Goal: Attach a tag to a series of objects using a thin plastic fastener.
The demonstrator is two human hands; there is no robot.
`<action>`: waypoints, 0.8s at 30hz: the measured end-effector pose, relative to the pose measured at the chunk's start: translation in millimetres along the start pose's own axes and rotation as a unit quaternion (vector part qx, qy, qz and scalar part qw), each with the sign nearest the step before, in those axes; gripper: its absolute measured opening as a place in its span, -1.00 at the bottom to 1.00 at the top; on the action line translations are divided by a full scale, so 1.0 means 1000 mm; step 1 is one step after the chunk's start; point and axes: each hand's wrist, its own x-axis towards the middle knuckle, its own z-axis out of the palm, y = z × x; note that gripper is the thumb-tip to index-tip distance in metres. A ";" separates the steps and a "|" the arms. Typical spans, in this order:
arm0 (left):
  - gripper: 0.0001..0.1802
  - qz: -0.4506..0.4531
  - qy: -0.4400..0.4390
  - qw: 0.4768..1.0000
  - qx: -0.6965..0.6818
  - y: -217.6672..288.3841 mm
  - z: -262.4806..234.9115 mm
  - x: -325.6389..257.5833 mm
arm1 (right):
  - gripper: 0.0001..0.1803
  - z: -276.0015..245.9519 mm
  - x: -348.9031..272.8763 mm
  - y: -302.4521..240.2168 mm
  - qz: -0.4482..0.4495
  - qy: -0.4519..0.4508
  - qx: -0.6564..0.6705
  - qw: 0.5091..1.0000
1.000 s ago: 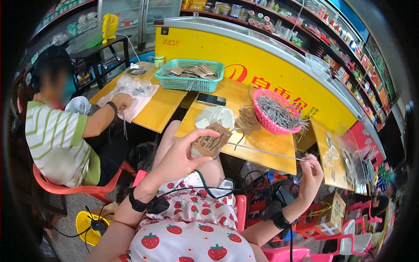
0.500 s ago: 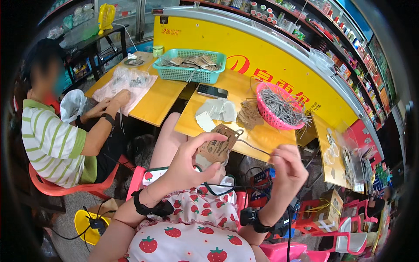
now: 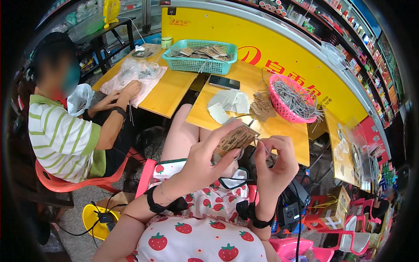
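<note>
1. Worktop (image 3: 205, 114): white cards (image 3: 229, 102) near its left edge, by the front-left corner; phone (image 3: 224, 82) behind them, toward the far-left corner.
2. Brown cards (image 3: 263, 107) lie right of the white ones, just beside the pink basket (image 3: 283, 105) at the right edge. Basket is heaped with grey cords (image 3: 297, 99), some ends poking over the rim.
3. Green basket (image 3: 198, 66) stands at the far edge, reaching across to the next table (image 3: 172, 94). A co-worker's hands (image 3: 130, 89) are at a pink cloth (image 3: 146, 94) there.
4. Card (image 3: 236, 140) is held up above the lap, at the worktop's near edge, blocking part of that edge from view. One or several layers, cannot tell.
5. Card's long axis slants, lower left to upper right; printed face toward the camera, right end toward the right hand (image 3: 278, 165).
6. Left hand (image 3: 203, 157): thumb and fingers clamp the card's left part.
7. Right hand: thumb and index tips together, pinching thin cord (image 3: 256, 139) just beside the card's right end.
</note>
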 end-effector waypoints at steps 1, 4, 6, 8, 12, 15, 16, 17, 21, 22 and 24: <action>-0.43 0.011 -0.026 1.000 0.014 -0.001 0.001 -0.001 | -0.85 0.000 0.000 0.000 -0.009 0.010 -0.018 1.000; -0.46 0.002 -0.035 0.999 0.015 0.000 0.004 -0.004 | -0.84 0.000 0.000 -0.003 -0.034 0.012 -0.066 0.997; -0.46 0.002 -0.038 0.999 0.017 0.000 0.006 -0.005 | -0.83 0.001 -0.001 -0.002 -0.046 0.011 -0.099 0.994; -0.47 0.005 -0.025 1.000 0.011 0.002 0.010 -0.005 | -0.81 0.003 -0.003 0.002 -0.104 0.020 -0.154 0.982; -0.51 0.031 -0.010 0.999 0.031 0.002 0.013 -0.005 | -0.81 0.000 -0.002 -0.006 -0.046 -0.035 -0.116 0.992; -0.54 -0.003 -0.039 0.999 0.007 0.004 0.010 -0.003 | -0.85 -0.005 -0.001 0.008 0.126 -0.044 0.103 0.986; -0.54 0.054 -0.031 0.995 0.083 0.005 0.008 0.001 | -0.86 -0.012 0.001 0.008 0.187 -0.092 0.132 0.969; -0.55 0.112 -0.024 0.981 0.159 0.005 0.007 0.004 | -0.86 -0.016 0.002 0.012 0.189 -0.091 0.132 0.969; -0.49 0.091 -0.080 0.985 0.122 -0.004 0.008 0.005 | -0.89 -0.023 0.006 0.020 0.186 -0.172 0.218 0.943; -0.45 0.068 -0.099 0.991 0.059 -0.007 0.008 0.004 | -0.89 -0.027 0.008 0.020 0.210 -0.198 0.233 0.929; -0.40 0.044 -0.118 0.992 -0.003 -0.008 0.007 0.004 | -0.90 -0.030 0.010 0.024 0.235 -0.224 0.248 0.913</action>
